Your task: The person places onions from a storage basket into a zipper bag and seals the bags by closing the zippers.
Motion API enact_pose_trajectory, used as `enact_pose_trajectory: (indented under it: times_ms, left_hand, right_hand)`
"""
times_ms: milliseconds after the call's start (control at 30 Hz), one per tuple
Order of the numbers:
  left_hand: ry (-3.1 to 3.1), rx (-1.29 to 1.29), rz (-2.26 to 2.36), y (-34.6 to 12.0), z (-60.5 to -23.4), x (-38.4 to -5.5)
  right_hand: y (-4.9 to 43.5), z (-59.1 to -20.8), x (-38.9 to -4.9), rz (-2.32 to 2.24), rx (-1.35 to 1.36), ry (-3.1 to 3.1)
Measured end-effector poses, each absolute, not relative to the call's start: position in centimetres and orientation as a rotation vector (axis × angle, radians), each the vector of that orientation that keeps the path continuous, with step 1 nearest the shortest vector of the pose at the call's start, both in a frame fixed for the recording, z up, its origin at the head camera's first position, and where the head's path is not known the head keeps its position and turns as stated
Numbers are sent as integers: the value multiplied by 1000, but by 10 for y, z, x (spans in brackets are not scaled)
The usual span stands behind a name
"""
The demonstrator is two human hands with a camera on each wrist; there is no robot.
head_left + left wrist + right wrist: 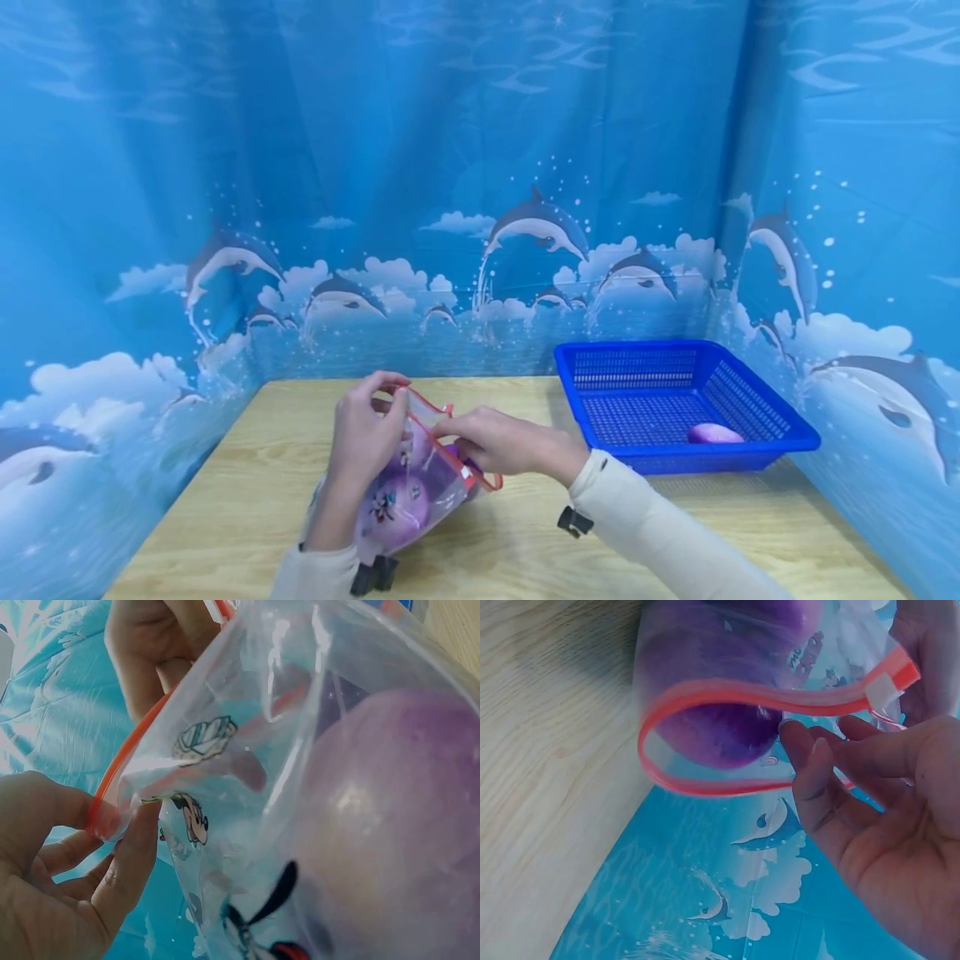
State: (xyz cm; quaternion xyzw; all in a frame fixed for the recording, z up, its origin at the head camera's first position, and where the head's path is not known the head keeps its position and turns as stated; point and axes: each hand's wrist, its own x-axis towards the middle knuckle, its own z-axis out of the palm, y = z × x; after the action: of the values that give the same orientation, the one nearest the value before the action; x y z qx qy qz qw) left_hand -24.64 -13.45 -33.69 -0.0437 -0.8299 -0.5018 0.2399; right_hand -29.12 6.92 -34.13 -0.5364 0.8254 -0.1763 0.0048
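A clear plastic zip bag (442, 500) with a red zip edge and small cartoon prints leans over the table. Inside it are rounded pink-purple things (401, 507) whose kind I cannot tell; one fills much of the left wrist view. My left hand (363, 433) pinches the red edge at one end of the bag's mouth between thumb and fingers. At the mouth, my right hand (498, 442) holds the edge with curled fingers, partly hidden by the plastic. The mouth gapes in the right wrist view, showing a dark purple rounded thing (720, 735) just within and a white zip slider (883, 690).
A blue perforated plastic basket (600, 461) stands at the right of the wooden table (247, 475). One pink-purple oval thing (715, 433) lies in it. A blue curtain (420, 150) printed with dolphins hangs behind and at both sides.
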Motion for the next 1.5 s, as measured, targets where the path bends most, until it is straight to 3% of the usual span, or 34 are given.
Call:
enact_pose_trajectory:
  times_ms: [233, 467, 833, 1133, 1500]
  left_hand:
    - [-2285, -82, -1406, -136, -338, -246]
    - [-2309, -80, -1409, -137, -338, -247]
    - [-2312, -83, -1400, -137, -339, -248]
    - [-2315, -93, -1400, -137, -340, -248]
    - [-2322, -82, -1402, -138, -339, -247]
  right_hand:
    - [84, -328, -293, -617, -1645, 2612]
    - [133, -307, -308, -626, -1416, 2698]
    - [236, -288, -351, -265, -721, 2712]
    - [301, -299, -368, -343, -231, 2522]
    - [352, -318, -383, -285, -12, 2555]
